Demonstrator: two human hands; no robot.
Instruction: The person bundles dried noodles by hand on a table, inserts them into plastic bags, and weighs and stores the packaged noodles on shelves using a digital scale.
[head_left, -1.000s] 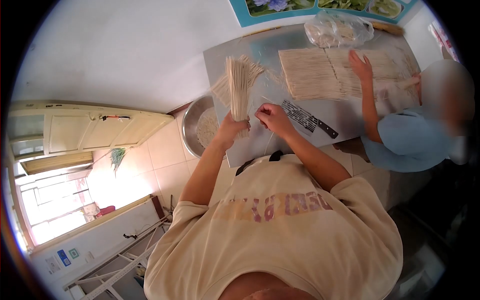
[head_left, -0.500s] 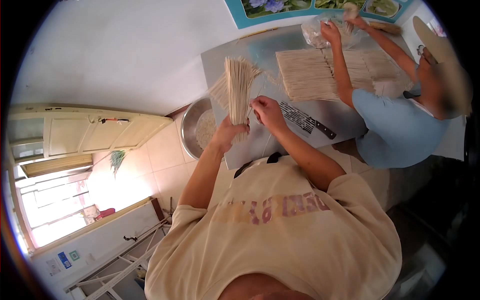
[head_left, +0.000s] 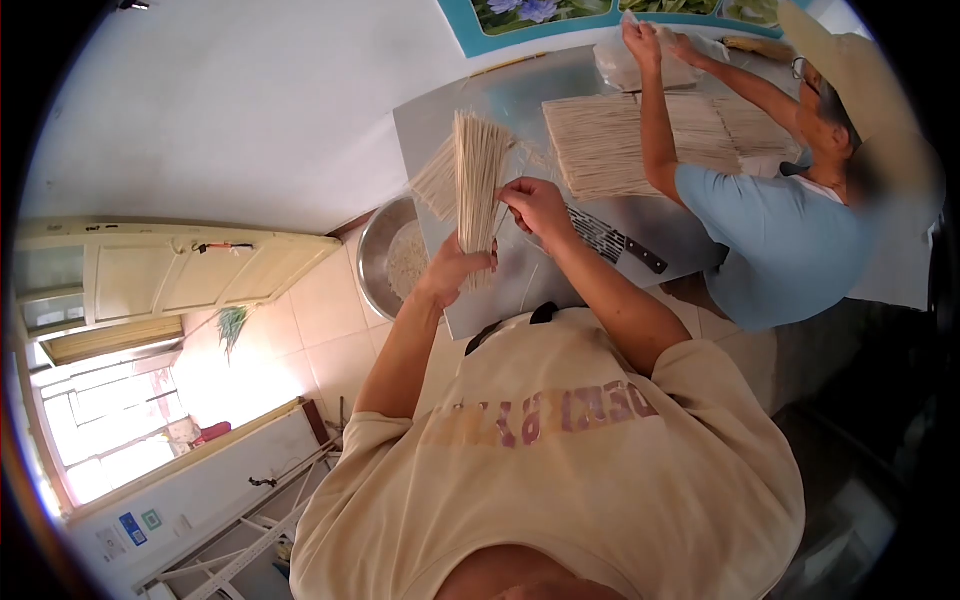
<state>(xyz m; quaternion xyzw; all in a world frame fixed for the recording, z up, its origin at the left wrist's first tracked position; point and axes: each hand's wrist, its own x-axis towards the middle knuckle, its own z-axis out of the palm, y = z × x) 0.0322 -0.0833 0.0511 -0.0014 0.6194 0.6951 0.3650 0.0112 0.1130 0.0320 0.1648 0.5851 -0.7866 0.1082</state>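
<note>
My left hand [head_left: 458,272] is wrapped round the lower end of an upright bundle of dried noodles [head_left: 478,170], a thick sheaf of thin, pale strands held above the table's near left part. At the bundle's right edge, my right hand [head_left: 537,208] is closed in a pinch on a thin noodle strand [head_left: 498,214], partly hidden by the fingers. Behind the bundle, more loose noodles [head_left: 433,180] lie slanted on the metal table [head_left: 500,292]. A cleaver [head_left: 610,240] with a dark handle lies right of my right hand, its blade patterned with reflections.
Rows of dried noodles [head_left: 630,150] cover the table's middle and right. A co-worker in a blue shirt [head_left: 780,235] handles a plastic bag [head_left: 618,65] at the back. A metal basin [head_left: 372,262] holding pale bits stands beyond the table's left edge.
My right hand stays pinched at the bundle's edge, shifted slightly up. The co-worker's hands have come together over the bag, and the bunch held there is no longer seen raised.
</note>
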